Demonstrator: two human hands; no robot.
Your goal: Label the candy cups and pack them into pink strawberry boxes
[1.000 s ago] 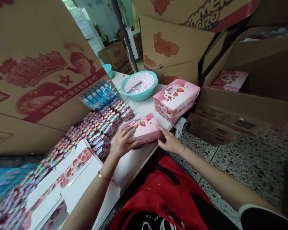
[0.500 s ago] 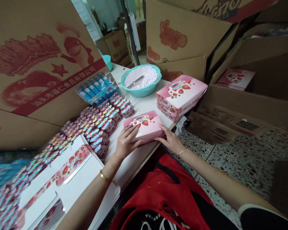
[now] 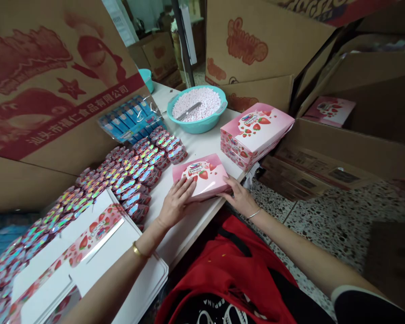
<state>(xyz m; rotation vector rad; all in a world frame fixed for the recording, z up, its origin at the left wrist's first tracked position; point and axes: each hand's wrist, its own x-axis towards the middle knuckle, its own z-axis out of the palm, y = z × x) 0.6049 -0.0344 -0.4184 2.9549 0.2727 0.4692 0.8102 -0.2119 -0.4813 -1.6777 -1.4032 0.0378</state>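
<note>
A closed pink-and-white strawberry carton (image 3: 207, 173) lies near the table's front edge, between my two hands. My left hand (image 3: 177, 198) grips its near left part, fingers laid over the lid and the thumb low at the front side. At the right end, my right hand (image 3: 239, 195) holds the corner, thumb below and fingers against the side. Just beyond it, a stack of similar strawberry cartons (image 3: 256, 126) sits at the table's right edge. Rows of small shiny-topped strawberry packs (image 3: 131, 180) stand to the left.
A turquoise basin (image 3: 197, 126) of small pale pieces, with a knife-like tool (image 3: 189, 111) on them, stands behind. Flat unfolded cartons (image 3: 121, 252) lie front left, blue packs (image 3: 131, 119) behind. Large cardboard boxes (image 3: 249, 45) surround the table; an open one (image 3: 357, 144) is at right.
My left hand has shifted slightly on the lid, its thumb drawn in along the carton's front. The carton stays nearly in place, and my view has turned a little.
</note>
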